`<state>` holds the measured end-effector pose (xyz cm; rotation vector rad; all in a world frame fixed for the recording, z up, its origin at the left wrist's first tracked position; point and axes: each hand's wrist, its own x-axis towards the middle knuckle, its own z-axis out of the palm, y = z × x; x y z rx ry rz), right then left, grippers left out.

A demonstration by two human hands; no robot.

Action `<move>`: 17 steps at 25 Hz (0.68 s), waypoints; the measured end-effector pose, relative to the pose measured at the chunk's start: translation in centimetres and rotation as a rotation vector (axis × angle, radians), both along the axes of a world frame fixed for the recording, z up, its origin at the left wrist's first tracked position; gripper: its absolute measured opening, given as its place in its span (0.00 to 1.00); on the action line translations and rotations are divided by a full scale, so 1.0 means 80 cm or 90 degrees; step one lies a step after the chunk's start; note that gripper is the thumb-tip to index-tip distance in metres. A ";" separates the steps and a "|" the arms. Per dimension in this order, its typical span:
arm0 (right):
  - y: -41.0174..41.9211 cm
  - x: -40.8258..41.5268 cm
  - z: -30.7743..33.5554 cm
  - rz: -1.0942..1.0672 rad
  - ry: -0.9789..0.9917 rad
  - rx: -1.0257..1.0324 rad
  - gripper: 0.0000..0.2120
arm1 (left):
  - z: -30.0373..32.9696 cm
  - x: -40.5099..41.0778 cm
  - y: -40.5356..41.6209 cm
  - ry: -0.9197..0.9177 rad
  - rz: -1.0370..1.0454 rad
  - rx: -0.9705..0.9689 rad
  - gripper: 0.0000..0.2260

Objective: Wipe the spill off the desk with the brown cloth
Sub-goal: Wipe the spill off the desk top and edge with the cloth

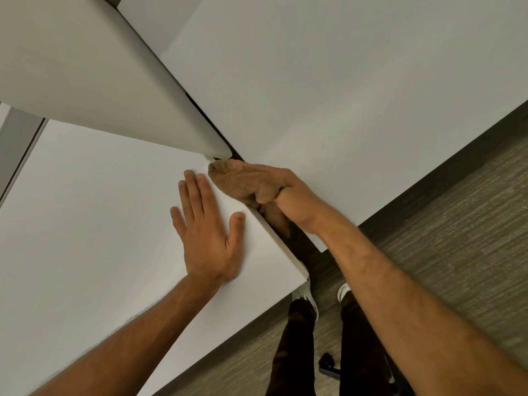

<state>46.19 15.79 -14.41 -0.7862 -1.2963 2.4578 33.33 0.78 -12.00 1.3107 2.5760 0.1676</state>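
Note:
My right hand point(288, 195) is closed around a bunched brown cloth point(243, 181). The cloth presses on the near corner of the left white desk point(85, 224), right at the dark gap between that desk and the right white desk point(343, 110). Part of the cloth hangs down into the gap below my wrist. My left hand point(208, 232) lies flat on the left desk, palm down, fingers spread, just left of the cloth. No spill is visible on the white surface.
A white divider panel point(100, 67) stands between the desks and ends in a rounded tip just above the cloth. Grey-brown carpet point(457, 224) lies below the desk edges. My legs and white shoes point(305, 295) stand there, with a black chair base point(328, 364) nearby.

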 end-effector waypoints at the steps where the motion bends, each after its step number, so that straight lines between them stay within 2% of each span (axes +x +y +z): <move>1: -0.011 0.002 0.003 0.012 -0.001 0.008 0.21 | 0.001 0.001 0.001 -0.001 0.004 0.000 0.40; 3: -0.027 0.020 0.001 0.006 -0.003 0.012 0.18 | 0.002 0.003 0.003 -0.003 0.010 0.004 0.41; 7: -0.039 0.044 -0.001 -0.002 -0.014 0.001 0.18 | 0.002 0.004 0.002 0.000 0.004 0.008 0.40; 9: -0.050 0.047 -0.014 -0.029 -0.059 0.006 0.16 | 0.002 0.003 0.000 -0.001 0.007 0.005 0.40; 12: -0.068 0.075 -0.039 -0.048 -0.193 -0.061 0.15 | 0.002 0.004 0.000 -0.004 0.014 -0.003 0.40; 13: -0.071 0.085 -0.042 -0.040 -0.215 -0.063 0.17 | 0.002 0.004 0.000 -0.005 0.013 -0.003 0.40; 15: -0.058 0.092 -0.036 -0.063 -0.196 -0.095 0.24 | 0.002 0.003 0.000 -0.005 0.009 -0.001 0.39; 17: -0.028 0.075 -0.025 -0.116 -0.135 -0.129 0.25 | 0.003 0.002 0.001 -0.007 0.011 -0.004 0.39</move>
